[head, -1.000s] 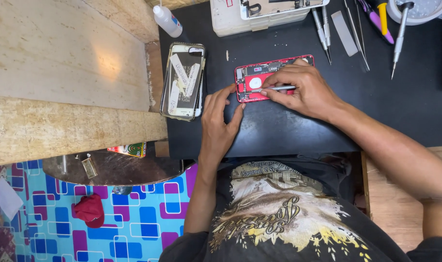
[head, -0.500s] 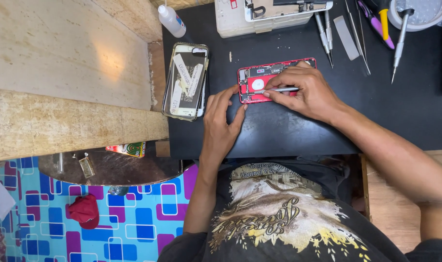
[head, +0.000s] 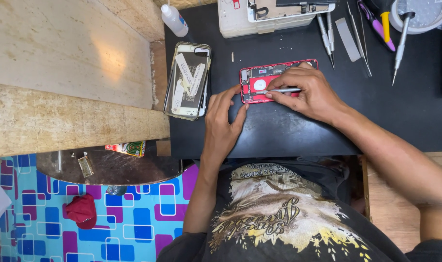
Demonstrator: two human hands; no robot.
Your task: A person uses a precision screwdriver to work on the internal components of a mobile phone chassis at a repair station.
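Head view looks down on the black mat (head: 289,131), and at its middle lies the opened red phone (head: 259,82), back shell up toward me, insides bare, flat on the mat just beyond my fingertips. Biggest worry is the phone itself: it rests loose on the mat, so if my left hand (head: 223,121) eases off its near left corner, I judge the shell could skid or turn under the push of the tool. That hand is half open, fingers spread and bent, tips resting on the phone's edge, gripping nothing. Next is the screwdriver (head: 281,90): my right hand (head: 310,94) is closed around it in a pinch, shaft lying nearly flat across the phone, tip pointing left at the innards beside a white round patch. Held that low, I think the tip could slip out and scrape the board or nick a cable. Smallest risk is a screw, too tiny for me to see here; it could roll off and vanish on the dark mat. As for looks, the phone shows a red frame, dark and silvery parts along its far edge, red plate below, and my right hand hides its right half.
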